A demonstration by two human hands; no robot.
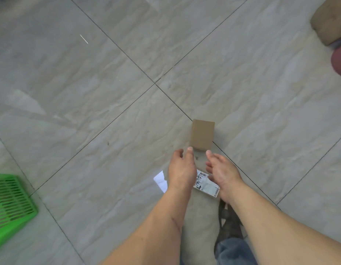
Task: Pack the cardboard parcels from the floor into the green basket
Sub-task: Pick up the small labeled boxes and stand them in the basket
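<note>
A small brown cardboard parcel (202, 135) stands on the tiled floor just beyond my fingertips. My left hand (182, 169) and my right hand (222, 173) reach toward its near edge, both empty with fingers apart. The left fingertips are at the parcel's near left corner. A second parcel with a white shipping label (207, 183) lies on the floor, showing between my two wrists and partly hidden by them. Only a corner of the green slatted basket (11, 203) shows, at the left edge of the view.
A larger cardboard parcel (330, 22) sits at the top right corner, with a blurred reddish object (340, 62) below it. My sandalled foot (229, 222) and jeans leg (232, 251) are under my right forearm. Grey floor tiles lie between the parcels and the basket.
</note>
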